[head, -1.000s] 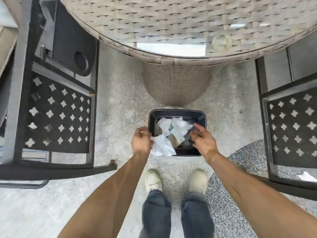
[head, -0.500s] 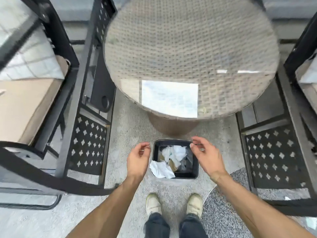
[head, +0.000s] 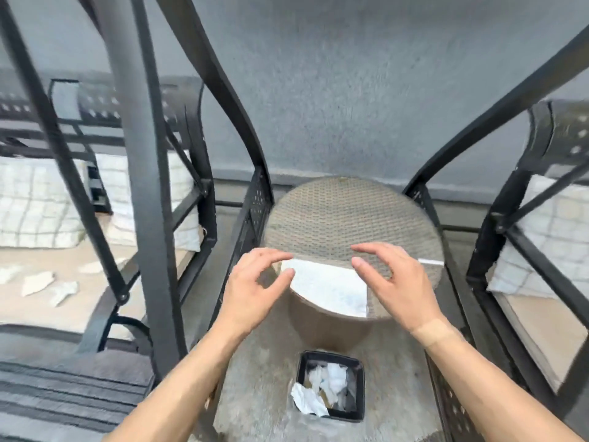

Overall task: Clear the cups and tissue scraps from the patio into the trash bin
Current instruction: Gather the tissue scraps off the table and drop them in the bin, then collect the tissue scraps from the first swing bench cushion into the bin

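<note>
Both of my hands are raised in front of me, above the patio floor point(head: 261, 393) and in line with the near edge of the round wicker table point(head: 350, 212). My left hand point(head: 255, 288) is held with the fingers loosely spread and slightly bent, thumb apart from the index finger, and it grips nothing. My right hand point(head: 395, 282) mirrors it: fingers extended and relaxed, palm facing down and inward, holding nothing. The 2 hands are well apart from each other, with a bright rectangular reflection on the table's glass top visible between them. An adhesive bandage point(head: 436, 330) sits across my right wrist. The black trash bin point(head: 358, 409) stands on the floor below my hands, near the base of the table and between my forearms. Inside it lie crumpled white tissue scraps point(head: 331, 378) mixed with some brown material that I cannot identify; 1 larger white scrap point(head: 307, 401) hangs over the bin's near left rim. On the tan seat cushion point(head: 63, 307) of the black metal chair point(head: 146, 218) to my left lie 3 or more further white scraps point(head: 38, 282), well apart from the bin. White checked pillows point(head: 35, 205) stand against the back of that chair. A second black metal chair point(head: 497, 244) with a similar pillow is to my right. The view is motion-blurred, so fine detail on the cushions is not readable.
</note>
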The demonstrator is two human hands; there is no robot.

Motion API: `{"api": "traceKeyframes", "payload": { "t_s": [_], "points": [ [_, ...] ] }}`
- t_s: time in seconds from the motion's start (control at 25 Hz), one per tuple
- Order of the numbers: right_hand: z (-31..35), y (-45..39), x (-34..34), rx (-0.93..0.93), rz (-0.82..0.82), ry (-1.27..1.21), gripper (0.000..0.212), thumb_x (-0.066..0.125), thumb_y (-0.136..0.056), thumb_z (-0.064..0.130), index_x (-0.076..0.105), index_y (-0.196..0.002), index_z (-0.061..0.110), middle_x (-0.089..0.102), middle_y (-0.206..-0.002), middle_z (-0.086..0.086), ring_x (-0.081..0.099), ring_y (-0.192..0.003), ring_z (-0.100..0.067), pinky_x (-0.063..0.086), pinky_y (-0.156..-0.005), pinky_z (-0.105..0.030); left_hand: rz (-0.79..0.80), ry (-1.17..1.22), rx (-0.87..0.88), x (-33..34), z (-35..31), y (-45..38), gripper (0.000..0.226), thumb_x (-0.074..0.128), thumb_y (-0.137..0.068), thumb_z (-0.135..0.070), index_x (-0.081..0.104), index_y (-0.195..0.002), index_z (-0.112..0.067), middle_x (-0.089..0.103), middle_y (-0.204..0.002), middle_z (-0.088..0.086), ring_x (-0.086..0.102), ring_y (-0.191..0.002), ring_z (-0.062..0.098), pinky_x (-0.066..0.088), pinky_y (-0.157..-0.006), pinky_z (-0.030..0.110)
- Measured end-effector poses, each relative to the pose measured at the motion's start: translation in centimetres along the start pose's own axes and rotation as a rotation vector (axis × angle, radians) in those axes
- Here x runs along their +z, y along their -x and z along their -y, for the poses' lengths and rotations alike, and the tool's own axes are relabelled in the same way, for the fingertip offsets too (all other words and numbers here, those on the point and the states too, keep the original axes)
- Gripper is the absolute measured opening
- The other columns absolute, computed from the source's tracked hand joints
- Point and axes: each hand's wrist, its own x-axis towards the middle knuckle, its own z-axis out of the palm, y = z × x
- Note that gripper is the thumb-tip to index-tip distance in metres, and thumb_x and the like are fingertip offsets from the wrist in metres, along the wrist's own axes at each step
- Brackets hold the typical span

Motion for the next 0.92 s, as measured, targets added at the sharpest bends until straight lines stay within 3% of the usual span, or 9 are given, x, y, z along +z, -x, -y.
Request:
{"api": "traceKeyframes", "payload": {
  "t_s": [0.16,0.36,0.56,0.92],
  "points": [
    [6.4,-1.0,-4.2,-0.261,-0.026,0.121,0.034,0.06,-0.089,0.047,0.07,-0.112,0.023,0.067,-0.114,0.011,0.055,-0.116,-0.007,0.041,-0.101,-0.029,-0.052,-0.235,0.152,-7.1,-6.1,0.7,0.043,0.061,-0.085,-0.047,0.07,-0.119,-0.021,0.064,-0.127,-0.005,0.053,-0.124,0.012,0.039,-0.108,0.035],
    [12.1,-0.2,-5.7,-0.491,-0.024,0.272,0.039,0.061,-0.088,0.051,0.068,-0.117,0.026,0.065,-0.124,0.007,0.049,-0.131,-0.021,0.039,-0.105,-0.05,-0.196,-0.463,0.132,-13.8,-10.3,6.1,0.063,0.059,-0.079,-0.061,0.056,-0.135,-0.033,0.048,-0.147,-0.008,0.036,-0.141,0.015,0.029,-0.114,0.051],
    [18.4,1.7,-2.7,-0.661,0.026,0.252,0.049,0.049,-0.087,0.06,0.066,-0.121,0.03,0.061,-0.132,0.005,0.042,-0.137,-0.023,0.032,-0.11,-0.05,-0.325,-0.691,-0.02,-20.1,-11.7,14.3,0.074,0.05,-0.078,-0.075,0.038,-0.144,-0.044,0.032,-0.157,-0.013,0.018,-0.148,0.007,0.015,-0.121,0.046],
    [32.0,8.0,6.7,-0.938,0.193,0.084,0.052,0.042,-0.088,0.066,0.061,-0.125,0.034,0.059,-0.134,0.008,0.041,-0.136,-0.019,0.034,-0.109,-0.046,-0.588,-0.888,-0.291,-31.7,-13.2,31.3,0.076,0.044,-0.077,-0.081,0.046,-0.141,-0.039,0.043,-0.151,-0.01,0.028,-0.145,0.011,0.019,-0.119,0.048]
  ]
}}
